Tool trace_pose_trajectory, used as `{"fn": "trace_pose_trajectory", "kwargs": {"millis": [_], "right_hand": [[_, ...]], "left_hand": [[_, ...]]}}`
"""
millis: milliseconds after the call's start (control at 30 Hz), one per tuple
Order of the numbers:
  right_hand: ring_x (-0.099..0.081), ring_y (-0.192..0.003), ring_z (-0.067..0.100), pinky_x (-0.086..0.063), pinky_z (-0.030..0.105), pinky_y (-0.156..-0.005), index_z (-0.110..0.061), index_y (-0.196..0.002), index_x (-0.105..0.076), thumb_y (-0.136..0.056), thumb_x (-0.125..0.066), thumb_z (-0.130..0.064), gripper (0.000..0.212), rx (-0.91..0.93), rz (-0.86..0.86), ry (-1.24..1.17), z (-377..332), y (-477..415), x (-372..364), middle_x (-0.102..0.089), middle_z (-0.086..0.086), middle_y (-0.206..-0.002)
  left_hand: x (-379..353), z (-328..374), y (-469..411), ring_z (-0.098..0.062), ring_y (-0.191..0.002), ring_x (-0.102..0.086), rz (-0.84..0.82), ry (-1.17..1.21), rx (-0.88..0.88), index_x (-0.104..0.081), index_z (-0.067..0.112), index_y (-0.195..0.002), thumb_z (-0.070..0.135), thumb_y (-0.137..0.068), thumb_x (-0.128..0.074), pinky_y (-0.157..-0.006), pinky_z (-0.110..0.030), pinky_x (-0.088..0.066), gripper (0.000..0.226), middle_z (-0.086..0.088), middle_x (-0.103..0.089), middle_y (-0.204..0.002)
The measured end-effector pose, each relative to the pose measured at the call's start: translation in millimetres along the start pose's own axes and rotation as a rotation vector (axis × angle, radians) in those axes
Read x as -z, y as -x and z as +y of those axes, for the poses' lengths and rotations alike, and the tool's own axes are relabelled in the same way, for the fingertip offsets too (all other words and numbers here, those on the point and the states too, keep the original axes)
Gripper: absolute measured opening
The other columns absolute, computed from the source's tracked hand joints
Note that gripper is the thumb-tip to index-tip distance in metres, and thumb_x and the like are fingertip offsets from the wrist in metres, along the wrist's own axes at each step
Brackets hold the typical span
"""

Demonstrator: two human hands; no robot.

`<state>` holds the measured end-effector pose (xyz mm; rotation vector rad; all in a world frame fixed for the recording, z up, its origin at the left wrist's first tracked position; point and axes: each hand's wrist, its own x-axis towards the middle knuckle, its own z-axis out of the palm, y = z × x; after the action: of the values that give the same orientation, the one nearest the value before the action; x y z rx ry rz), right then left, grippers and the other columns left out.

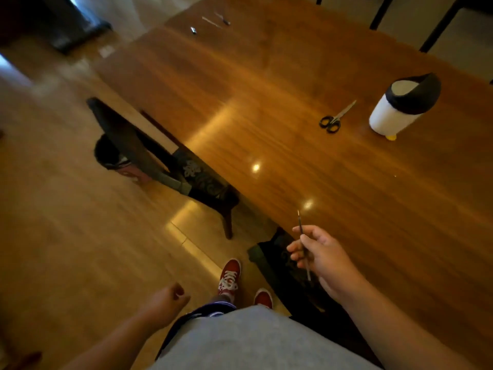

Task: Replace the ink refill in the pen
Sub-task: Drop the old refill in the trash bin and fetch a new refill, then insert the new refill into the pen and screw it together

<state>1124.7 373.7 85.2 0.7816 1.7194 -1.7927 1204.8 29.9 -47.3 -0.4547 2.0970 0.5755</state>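
- The right hand point(321, 256) holds a thin dark ink refill point(303, 245) pinched between thumb and fingers, over the near edge of the glossy brown wooden table point(266, 102).
- The refill's long axis runs nearly upright in the head view, leaning slightly; its fine pointed tip aims up and away from the person, toward the far end of the table, and its blunt tail sticks out below the palm toward the person.
- The fingers of the right hand are curled round the middle of the refill, with both ends left bare.
- The left hand point(165, 303) hangs low beside the body above the floor, its fingers loosely curled into a soft fist; nothing shows in it.
- Far off on the table's distant end lie several small pen parts point(216, 20): two slim pieces side by side and one short shiny piece just apart from them. They are too small and blurred to tell which part is which.
- Black-handled scissors point(334, 117) lie flat on the table, blades closed and pointing away to the right.
- Just beside the scissors stands a white cylindrical container with a black top point(400, 105), with a small yellow bit at its base.
- Red lace-up shoes point(229, 277) show on the pale floor below, next to a dark chair point(197, 177) tucked under the table.
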Motion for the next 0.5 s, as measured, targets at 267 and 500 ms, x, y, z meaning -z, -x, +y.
{"fn": "trace_pose_trajectory", "kwargs": {"millis": [267,500], "right_hand": [[-0.065,-0.070,0.020,-0.052,0.029,-0.058,-0.017,-0.095,-0.068,-0.099,-0.047,-0.018,0.021,0.039,-0.231,0.336,-6,-11,-101,-0.072,0.006,-0.079],[-0.067,-0.062,0.012,-0.054,0.023,-0.054,-0.013,-0.096,-0.068,-0.097,-0.048,-0.015,0.020,0.022,-0.533,0.524,-16,-39,-250,-0.072,0.001,-0.071]], "left_hand": [[-37,-93,55,-0.012,-0.083,-0.063,0.083,0.371,0.198,-0.066,0.017,-0.101,0.038,-0.092,-0.056,-0.064,-0.022,-0.046,0.025,-0.003,-0.069,-0.098],[-68,-187,79,-0.019,-0.080,-0.064,0.160,0.723,0.406,-0.064,0.012,-0.088,0.035,-0.089,-0.063,-0.070,-0.031,-0.048,0.024,-0.008,-0.071,-0.089]]}}
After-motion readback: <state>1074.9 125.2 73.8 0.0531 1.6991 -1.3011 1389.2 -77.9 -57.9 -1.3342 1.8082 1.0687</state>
